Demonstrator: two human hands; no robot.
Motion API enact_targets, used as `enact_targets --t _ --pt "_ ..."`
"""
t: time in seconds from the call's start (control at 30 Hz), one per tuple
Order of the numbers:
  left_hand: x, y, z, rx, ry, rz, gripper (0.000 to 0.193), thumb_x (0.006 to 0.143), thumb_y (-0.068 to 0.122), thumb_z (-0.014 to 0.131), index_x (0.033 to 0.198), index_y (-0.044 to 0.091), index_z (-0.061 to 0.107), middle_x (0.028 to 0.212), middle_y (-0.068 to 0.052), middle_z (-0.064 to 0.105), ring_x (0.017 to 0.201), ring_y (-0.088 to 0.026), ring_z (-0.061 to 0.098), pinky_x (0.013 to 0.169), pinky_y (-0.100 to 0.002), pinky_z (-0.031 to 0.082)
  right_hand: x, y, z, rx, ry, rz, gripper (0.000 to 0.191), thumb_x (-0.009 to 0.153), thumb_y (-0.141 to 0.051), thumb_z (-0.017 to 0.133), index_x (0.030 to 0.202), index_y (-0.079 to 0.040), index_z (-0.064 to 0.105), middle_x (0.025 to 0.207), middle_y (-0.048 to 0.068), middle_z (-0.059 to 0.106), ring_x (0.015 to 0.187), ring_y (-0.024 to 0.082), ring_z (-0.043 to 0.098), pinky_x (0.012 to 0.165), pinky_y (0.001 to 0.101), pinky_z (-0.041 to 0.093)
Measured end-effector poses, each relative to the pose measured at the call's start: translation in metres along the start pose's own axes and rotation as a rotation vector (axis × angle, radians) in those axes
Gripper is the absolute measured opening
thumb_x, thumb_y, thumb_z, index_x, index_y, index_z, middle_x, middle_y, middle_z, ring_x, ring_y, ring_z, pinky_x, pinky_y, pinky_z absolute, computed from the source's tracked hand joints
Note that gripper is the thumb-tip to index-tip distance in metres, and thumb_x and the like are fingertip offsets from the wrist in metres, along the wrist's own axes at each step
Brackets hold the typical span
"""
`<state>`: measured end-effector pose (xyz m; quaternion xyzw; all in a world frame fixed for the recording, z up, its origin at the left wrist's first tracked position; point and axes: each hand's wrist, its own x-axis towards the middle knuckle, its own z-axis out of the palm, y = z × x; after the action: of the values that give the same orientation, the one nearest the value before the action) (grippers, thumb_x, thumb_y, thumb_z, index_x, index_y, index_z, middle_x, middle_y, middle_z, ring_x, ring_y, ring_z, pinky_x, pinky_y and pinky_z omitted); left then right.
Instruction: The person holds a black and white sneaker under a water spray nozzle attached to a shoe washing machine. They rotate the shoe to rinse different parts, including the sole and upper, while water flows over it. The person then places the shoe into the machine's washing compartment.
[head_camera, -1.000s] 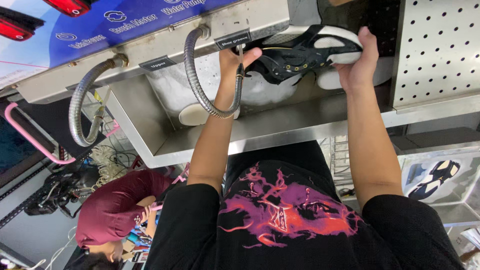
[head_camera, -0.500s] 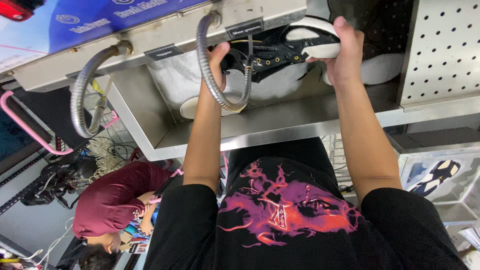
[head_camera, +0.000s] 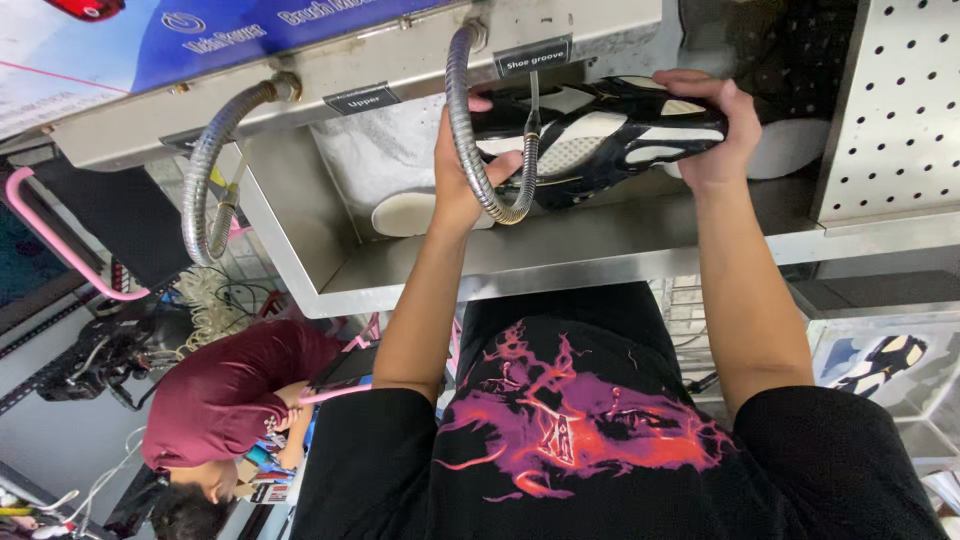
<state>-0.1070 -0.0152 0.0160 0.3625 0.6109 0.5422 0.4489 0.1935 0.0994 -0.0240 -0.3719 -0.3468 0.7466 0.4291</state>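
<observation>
Sneaker (head_camera: 600, 135) over steel basin (head_camera: 640, 250)

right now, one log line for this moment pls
left hand: grips sneaker end | right hand: grips other end | sneaker: sideways over steel sink | hose: in front

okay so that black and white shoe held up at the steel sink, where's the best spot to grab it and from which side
Probably best taken at its two ends, coming from below. The black and white shoe lies lengthwise on its side over the steel sink, so both ends stick out clear. The left hand and right hand each already have a grip on one end; the flexible metal hose crosses near the left one.
</observation>
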Motion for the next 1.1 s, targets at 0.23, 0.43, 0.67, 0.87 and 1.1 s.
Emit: enact_targets --t 0.23,0.43,0.67,0.87,1.1 --pt "-0.004 0.002 0.015 -0.010 0.062 0.030 0.064 0.075 0.011 0.093 0.125 0.005 0.054 0.128 -0.010 0.059 0.125 -0.023 0.057 0.116 -0.037 0.042 -0.008 0.002 -0.003 0.055 0.065 0.010 0.052 0.107 -0.040 0.046 0.107 0.006 0.070 0.129 0.026 0.066 0.129 0.036 0.061 0.118 0.0462 0.045" --pt "0.005 -0.007 0.010 -0.032 0.051 -0.005 0.053 0.086 0.010 0.080 0.131 0.004 0.054 0.129 -0.013 0.057 0.120 -0.023 0.057 0.118 -0.038 0.043 -0.004 0.001 0.008 0.060 0.110 0.044 0.055 0.105 -0.043 0.047 0.105 0.006 0.071 0.125 0.026 0.069 0.125 0.036 0.064 0.118 0.0479 0.048" --pt "0.034 -0.049 -0.011 -0.104 0.254 -0.368 0.059 0.090 0.018 0.078 0.134 -0.007 0.047 0.123 -0.016 0.053 0.113 -0.022 0.053 0.097 -0.036 0.048 0.040 0.012 0.023 0.109 0.224 0.152 0.055 0.098 -0.047 0.054 0.105 0.003 0.075 0.110 0.020 0.075 0.106 0.031 0.072 0.102 0.0430 0.057" --pt "0.050 -0.089 -0.033 -0.336 0.365 -0.304 0.044 0.094 0.012 0.067 0.130 -0.007 0.050 0.121 -0.014 0.062 0.110 -0.020 0.063 0.099 -0.031 0.052 0.068 0.028 0.024 0.169 0.213 0.044 0.034 0.105 -0.035 0.062 0.112 -0.002 0.067 0.109 0.013 0.074 0.105 0.026 0.073 0.093 0.0378 0.059" --pt "0.048 -0.090 -0.042 -0.416 0.380 -0.376 0.036 0.104 0.017 0.057 0.126 -0.012 0.060 0.104 -0.013 0.062 0.088 -0.020 0.057 0.074 -0.033 0.050 0.070 0.028 0.032 0.216 0.196 0.191 0.026 0.103 -0.036 0.058 0.112 -0.012 0.067 0.098 0.004 0.072 0.086 0.020 0.072 0.070 0.0379 0.057"
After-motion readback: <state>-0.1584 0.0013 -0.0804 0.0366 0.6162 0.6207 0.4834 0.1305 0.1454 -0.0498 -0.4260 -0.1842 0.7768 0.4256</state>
